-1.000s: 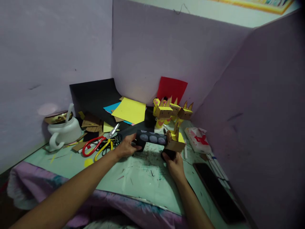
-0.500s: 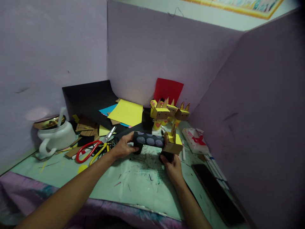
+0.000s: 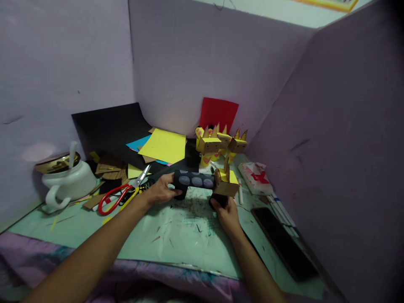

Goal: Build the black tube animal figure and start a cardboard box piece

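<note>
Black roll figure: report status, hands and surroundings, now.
Left hand grips black roll figure at rear. Right hand holds its front leg, under the cardboard head. Scissors lie close left, phone right.

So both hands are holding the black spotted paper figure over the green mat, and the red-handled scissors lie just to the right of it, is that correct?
Not quite: the head view shows the red-handled scissors lying to the left of the black spotted paper figure, not the right. The rest stands: the left hand and right hand both hold the figure over the green mat.
</note>
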Available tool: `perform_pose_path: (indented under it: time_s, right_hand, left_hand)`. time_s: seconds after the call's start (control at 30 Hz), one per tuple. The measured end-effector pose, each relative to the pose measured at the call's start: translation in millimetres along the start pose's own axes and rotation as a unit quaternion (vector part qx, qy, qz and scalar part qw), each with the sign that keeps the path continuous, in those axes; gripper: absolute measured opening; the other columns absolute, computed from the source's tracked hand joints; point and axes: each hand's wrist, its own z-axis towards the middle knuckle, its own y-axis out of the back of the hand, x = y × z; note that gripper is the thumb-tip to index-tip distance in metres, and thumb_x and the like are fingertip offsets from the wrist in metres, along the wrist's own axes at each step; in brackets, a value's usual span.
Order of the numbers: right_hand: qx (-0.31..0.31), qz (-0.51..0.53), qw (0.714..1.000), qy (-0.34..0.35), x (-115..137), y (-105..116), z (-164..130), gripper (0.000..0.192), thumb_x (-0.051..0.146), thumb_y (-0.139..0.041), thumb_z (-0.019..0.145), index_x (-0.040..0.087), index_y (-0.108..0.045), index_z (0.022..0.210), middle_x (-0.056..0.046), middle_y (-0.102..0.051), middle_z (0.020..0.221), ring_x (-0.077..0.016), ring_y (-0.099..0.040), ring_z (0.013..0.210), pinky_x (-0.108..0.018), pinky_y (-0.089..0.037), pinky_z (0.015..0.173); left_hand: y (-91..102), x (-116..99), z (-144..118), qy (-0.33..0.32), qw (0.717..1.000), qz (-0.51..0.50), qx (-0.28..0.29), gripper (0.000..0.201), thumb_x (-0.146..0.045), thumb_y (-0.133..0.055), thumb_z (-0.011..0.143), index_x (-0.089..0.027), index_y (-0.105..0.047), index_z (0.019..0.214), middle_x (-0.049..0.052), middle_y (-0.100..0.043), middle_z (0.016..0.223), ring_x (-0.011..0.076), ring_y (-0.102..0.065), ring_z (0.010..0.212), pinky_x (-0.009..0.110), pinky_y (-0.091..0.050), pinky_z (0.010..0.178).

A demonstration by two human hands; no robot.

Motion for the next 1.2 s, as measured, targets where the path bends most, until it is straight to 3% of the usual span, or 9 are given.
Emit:
perform_pose_path:
  time_s: [0.2,0.4,0.63,0.8,1.2]
  right_hand:
    - [0.008,-0.001,1.000,0.014,-5.2,0.2,1.3,0.037,0.028,-0.064,0.066,0.014,-0.057,0.099,-0.010,-0.065,0.097,-0.0253,-0.058,0.094,-0.038,-0.042,0.084]
    - [0.014,-0.002,1.000,0.023,-10.5,0.4,3.2,0.043,0.026,-0.065,0.065,0.016,-0.057,0.106,-0.009,-0.063,0.104,-0.0263,-0.056,0.098,-0.039,-0.040,0.087]
    - [0.010,-0.016,1.000,0.019,-12.7,0.7,3.6,0.041,0.023,-0.066,0.063,0.016,-0.059,0.103,-0.011,-0.063,0.104,-0.0291,-0.055,0.098,-0.042,-0.041,0.085]
    - [-0.003,-0.007,1.000,0.026,-8.6,-2.6,3.0,0.034,0.022,-0.063,0.062,0.018,-0.061,0.096,-0.008,-0.066,0.096,-0.0272,-0.057,0.096,-0.039,-0.043,0.082]
    - [-0.011,-0.003,0.999,0.036,0.1,-3.3,2.2,0.043,0.019,-0.061,0.062,0.017,-0.058,0.105,-0.008,-0.066,0.099,-0.0245,-0.059,0.091,-0.037,-0.044,0.081]
  left_hand:
    - [-0.2,5.0,-1.7,-0.011,1.000,0.021,0.004,0.022,-0.015,-0.060,0.063,-0.011,-0.068,0.084,0.007,-0.065,0.093,0.0213,-0.057,0.088,0.036,-0.045,0.084]
    - [-3.9,10.6,-3.4,-0.016,0.999,-0.007,-0.028,0.037,-0.014,-0.062,0.064,-0.013,-0.064,0.101,0.005,-0.066,0.100,0.0228,-0.057,0.097,0.036,-0.042,0.090]
    - [-6.2,8.2,-2.4,-0.011,0.998,-0.003,-0.064,0.043,-0.018,-0.065,0.064,-0.014,-0.061,0.106,0.008,-0.064,0.107,0.0239,-0.056,0.101,0.038,-0.041,0.094]
    - [-4.4,8.8,-2.5,-0.019,0.997,0.044,-0.060,0.032,-0.020,-0.065,0.063,-0.014,-0.065,0.094,0.007,-0.067,0.099,0.0237,-0.060,0.092,0.038,-0.046,0.088]
    - [-3.7,5.2,0.9,-0.030,0.995,0.065,-0.075,0.023,-0.023,-0.064,0.059,-0.015,-0.067,0.080,0.006,-0.070,0.081,0.0227,-0.063,0.077,0.037,-0.052,0.077]
